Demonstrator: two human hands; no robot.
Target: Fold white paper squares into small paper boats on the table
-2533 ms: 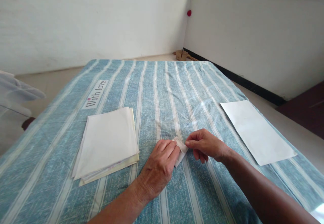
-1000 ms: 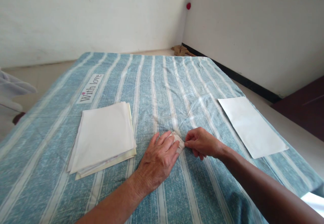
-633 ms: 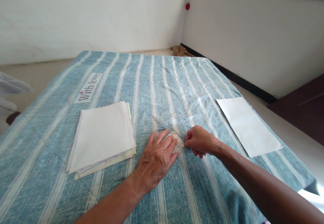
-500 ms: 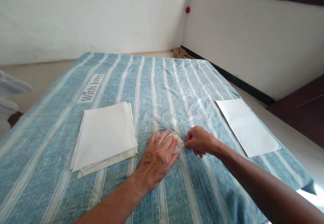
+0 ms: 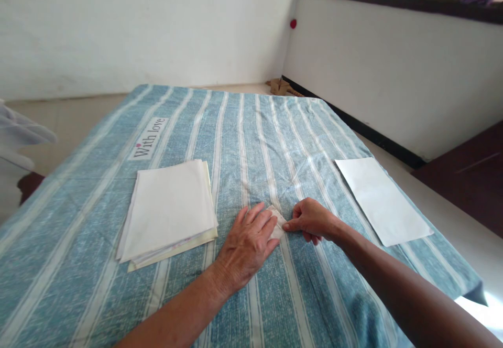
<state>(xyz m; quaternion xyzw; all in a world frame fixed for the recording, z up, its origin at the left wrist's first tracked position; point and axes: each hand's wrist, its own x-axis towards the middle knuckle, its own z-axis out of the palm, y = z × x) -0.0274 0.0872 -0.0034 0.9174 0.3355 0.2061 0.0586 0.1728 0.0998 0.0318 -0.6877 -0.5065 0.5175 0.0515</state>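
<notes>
A small folded piece of white paper lies on the striped blue tablecloth, partly hidden under fingers. My left hand rests flat across its left part, fingers stretched out and pressing down. At the paper's right corner, my right hand has its fingers curled in, with thumb and forefinger closed on the edge. To the left of my hands lies a stack of white paper sheets, with a pale yellow sheet showing beneath.
A single white sheet lies near the table's right edge. "With love" lettering is printed on the cloth at the far left. White fabric shows beyond the left edge. Walls stand behind and to the right.
The view has shifted slightly, so the table and stack sit a little further right. My right thumb has slid slightly inward over the folded paper's corner; my left hand stays pressed on it.
</notes>
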